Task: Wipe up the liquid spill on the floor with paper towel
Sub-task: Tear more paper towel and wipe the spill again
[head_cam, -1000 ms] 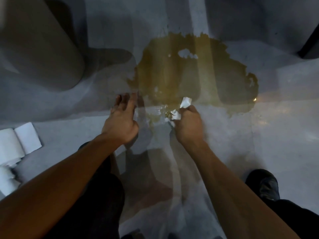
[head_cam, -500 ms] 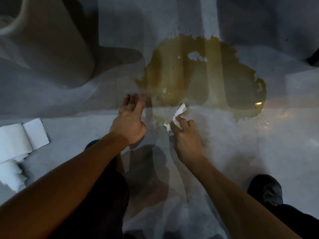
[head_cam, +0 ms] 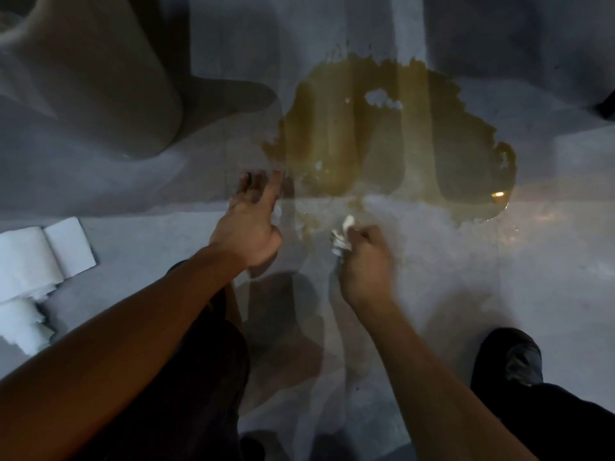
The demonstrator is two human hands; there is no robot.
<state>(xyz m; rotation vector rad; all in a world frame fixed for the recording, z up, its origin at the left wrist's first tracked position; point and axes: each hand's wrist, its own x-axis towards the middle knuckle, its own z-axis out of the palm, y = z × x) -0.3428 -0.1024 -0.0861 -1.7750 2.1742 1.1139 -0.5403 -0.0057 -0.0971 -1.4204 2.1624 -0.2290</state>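
- Grey glossy floor [head_cam: 499, 294] fills the head view, dim and full of reflections; a pale rounded base [head_cam: 86, 78] stands far off to the upper left.
- Right hand [head_cam: 364, 264] clenches a small crumpled wad [head_cam: 341, 236] of paper towel, which pokes out ahead of the knuckles.
- Spill [head_cam: 382, 134], a wide brown-yellow pool, begins just beyond the wad and spreads away and to the right of it; whether the wad touches the floor I cannot tell.
- Left hand [head_cam: 248, 224] hangs just left of the grip, fingers [head_cam: 271, 188] loosely straight and grasping nothing, tips at the pool's near-left edge.
- Progress, as I judge it: barely begun. Only a thin wet smear shows near the wad, and nearly the whole pool is left; one small wad looks far too little.
- Rolls [head_cam: 30, 261] of paper lie well to the left of both hands, one sheet unrolled.
- No containers show.
- A dark shoe [head_cam: 509, 357] sits behind and right of the grip.
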